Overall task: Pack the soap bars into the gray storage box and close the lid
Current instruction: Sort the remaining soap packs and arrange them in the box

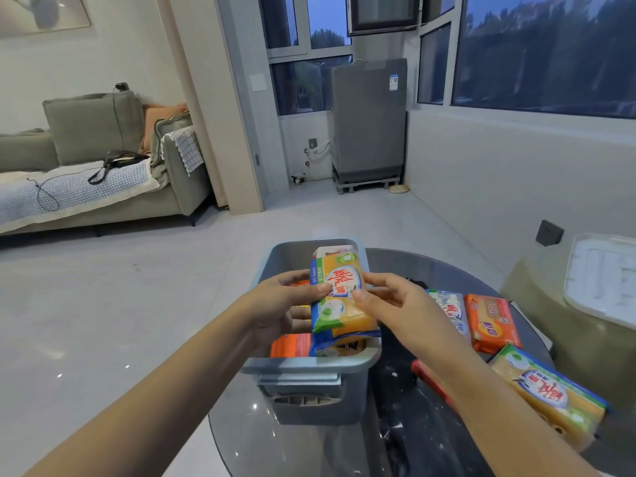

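Grip: I hold a yellow soap bar (339, 297) between both hands; my left hand (280, 304) pinches its left edge with thumb on top and fingers beneath, my right hand (395, 301) pinches its right edge the same way.
Soap in grip: it lies lengthwise away from me, above the open gray box (309, 364), its near end over the box's near rim.
Below the grip: more wrapped soaps lie inside the box, an orange one (290, 345) at the near left and a blue-edged pack (339, 346) right under my soap.
Right of the grip: three soaps lie on the dark round table (309, 442), apart from the box: a large yellow pack (550, 390) nearest me, an orange pack (492, 321) farther on, a pale pack (451, 311) just beside it.
Far right of the grip: a white lid (602, 277) lies on a separate surface, well apart from the box.
Beyond the grip: a gray washing machine (368, 122) stands by the windows.
Far left of the grip: a green sofa (93, 160).
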